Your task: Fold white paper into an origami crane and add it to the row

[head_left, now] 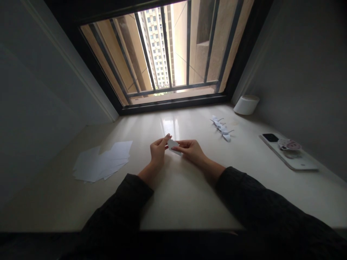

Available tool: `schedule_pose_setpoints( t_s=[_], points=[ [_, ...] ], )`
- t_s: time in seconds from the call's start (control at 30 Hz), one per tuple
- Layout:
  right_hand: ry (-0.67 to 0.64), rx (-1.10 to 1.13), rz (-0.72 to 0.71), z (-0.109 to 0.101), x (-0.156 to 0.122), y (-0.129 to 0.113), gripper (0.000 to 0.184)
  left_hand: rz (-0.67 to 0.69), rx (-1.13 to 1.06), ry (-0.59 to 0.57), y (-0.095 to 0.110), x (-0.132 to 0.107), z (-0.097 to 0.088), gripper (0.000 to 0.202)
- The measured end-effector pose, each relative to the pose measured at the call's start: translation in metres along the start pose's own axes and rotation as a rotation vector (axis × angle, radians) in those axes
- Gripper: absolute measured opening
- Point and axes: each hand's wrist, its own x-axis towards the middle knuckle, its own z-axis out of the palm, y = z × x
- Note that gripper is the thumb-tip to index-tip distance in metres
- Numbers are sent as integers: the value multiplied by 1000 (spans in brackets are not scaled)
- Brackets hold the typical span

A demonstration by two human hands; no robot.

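While your left hand (158, 150) and right hand (192, 148) each pinch one small, folded white paper piece (173, 145) over the glossy cream stone-like ledge (177, 198), it likely handles light, thin and easily creased, best held by its folded edges.

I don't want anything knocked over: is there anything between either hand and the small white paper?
Nothing visible: the left hand and right hand both hold the small white paper. The loose sheets lie off to the left, the folded paper figures and phone to the right.
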Motion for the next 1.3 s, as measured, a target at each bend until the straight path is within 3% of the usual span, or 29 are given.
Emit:
schedule_pose_setpoints(
  t_s=[0.17, 0.47, 0.77, 1.1, 1.3],
  points=[
    [31, 15, -6, -1, 0, 2, 51, 0, -30, -25, 1, 3, -1, 40],
    [232, 9, -29, -7, 1, -3, 60, 18, 98, -250, -9, -1, -2, 36],
    [149, -79, -88, -4, -2, 0, 60, 96, 126, -193, -6, -5, 0, 34],
    [91, -141, -57, 0, -3, 1, 76, 13, -37, -88, -1, 0, 0, 37],
    [170, -166, -97, -2, -3, 0, 74, 31, 68, -233, -1, -6, 2, 37]
  ],
)
